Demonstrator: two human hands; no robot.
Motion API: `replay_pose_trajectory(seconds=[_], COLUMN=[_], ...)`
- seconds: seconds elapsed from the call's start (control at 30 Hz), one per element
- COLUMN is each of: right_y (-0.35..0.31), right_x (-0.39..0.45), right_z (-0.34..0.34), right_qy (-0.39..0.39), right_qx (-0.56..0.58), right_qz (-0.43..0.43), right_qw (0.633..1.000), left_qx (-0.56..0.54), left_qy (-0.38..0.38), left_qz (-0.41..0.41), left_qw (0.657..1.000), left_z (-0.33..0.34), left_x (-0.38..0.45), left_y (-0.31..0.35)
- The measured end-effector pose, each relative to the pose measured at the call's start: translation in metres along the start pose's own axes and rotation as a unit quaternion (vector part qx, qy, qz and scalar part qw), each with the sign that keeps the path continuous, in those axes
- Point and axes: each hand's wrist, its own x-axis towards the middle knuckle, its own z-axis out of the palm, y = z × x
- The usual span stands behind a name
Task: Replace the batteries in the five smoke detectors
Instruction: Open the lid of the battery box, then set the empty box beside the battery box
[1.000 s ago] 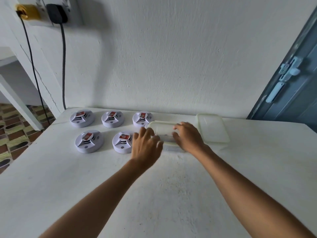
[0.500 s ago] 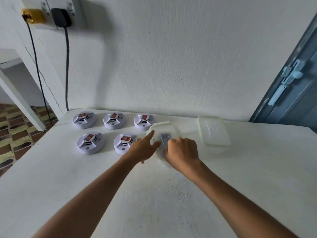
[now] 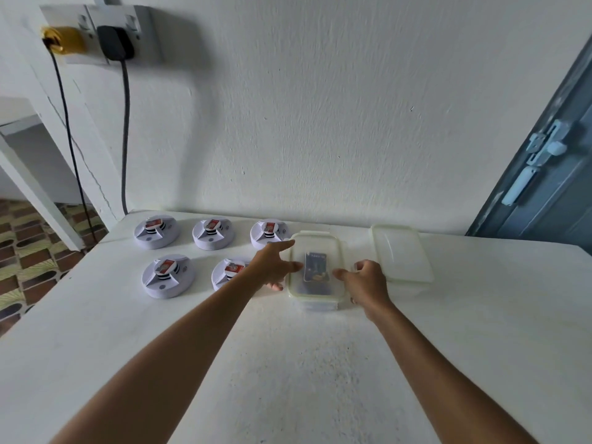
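Left hand [image 3: 275, 266] at the left rim of the clear container [image 3: 315, 270], fingers spread. Right hand [image 3: 365, 282] at its right rim, fingers loosely curled; grip cannot be judged. Dark battery pack [image 3: 315, 266] lies inside, frame centre. Five smoke detectors [image 3: 168, 275] left of centre; lid [image 3: 400, 254] right.

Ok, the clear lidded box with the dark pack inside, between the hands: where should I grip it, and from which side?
Take the clear box by its two long side walls, one hand on each side. It lies flat on the table, long axis pointing away, and the left hand and right hand already flank it. The second box crowds the right, so come in low there.
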Motion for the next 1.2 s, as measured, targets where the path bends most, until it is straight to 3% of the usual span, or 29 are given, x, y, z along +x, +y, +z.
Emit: replay_pose_trajectory(seconds=[0.23, 0.37, 0.43, 0.53, 0.63, 0.77, 0.9, 0.97, 1.0, 1.03, 1.1, 1.2], right_y=[-0.015, -0.031, -0.049, -0.080, -0.100, -0.110, -0.107, -0.098, -0.092, -0.083, -0.061, -0.029], right_x=[0.001, -0.008, -0.012, -0.028, -0.039, -0.043, -0.048, -0.046, -0.041, -0.037, -0.033, -0.032], right_z=[0.000, -0.006, -0.008, -0.002, 0.009, 0.019, 0.026, 0.028, 0.027, 0.025, 0.020, 0.017], right_qy=[0.034, 0.038, -0.003, -0.139, -0.169, -0.241, -0.324, -0.282, -0.228, -0.184, -0.154, -0.140], right_qx=[-0.052, 0.041, 0.182, 0.400, 0.388, 0.336, 0.335, 0.209, 0.071, -0.085, -0.324, -0.457], right_qz=[-0.038, -0.051, -0.018, 0.002, -0.071, -0.107, -0.081, -0.133, -0.197, -0.248, -0.282, -0.296], right_qw=[0.997, 0.997, 0.983, 0.906, 0.903, 0.904, 0.881, 0.927, 0.951, 0.947, 0.890, 0.827], left_qx=[0.076, 0.068, 0.042, -0.004, -0.128, -0.216, -0.270, -0.279, -0.287, -0.288, -0.280, -0.271], left_qy=[0.057, 0.104, 0.132, 0.148, 0.101, 0.099, 0.179, 0.222, 0.230, 0.233, 0.233, 0.241], left_qz=[0.036, 0.054, 0.068, 0.098, 0.116, 0.065, 0.045, 0.036, 0.035, 0.031, 0.028, 0.026], left_qw=[0.995, 0.991, 0.988, 0.984, 0.980, 0.969, 0.945, 0.933, 0.929, 0.928, 0.931, 0.931], left_z=[0.001, -0.016, -0.030, -0.042, -0.040, -0.043, -0.048, -0.053, -0.055, -0.058, -0.061, -0.063], left_x=[0.007, -0.009, -0.018, -0.038, -0.051, -0.058, -0.056, -0.052, -0.049, -0.048, -0.045, -0.040], left_y=[0.010, 0.016, 0.024, 0.036, 0.057, 0.074, 0.073, 0.066, 0.063, 0.061, 0.057, 0.051])
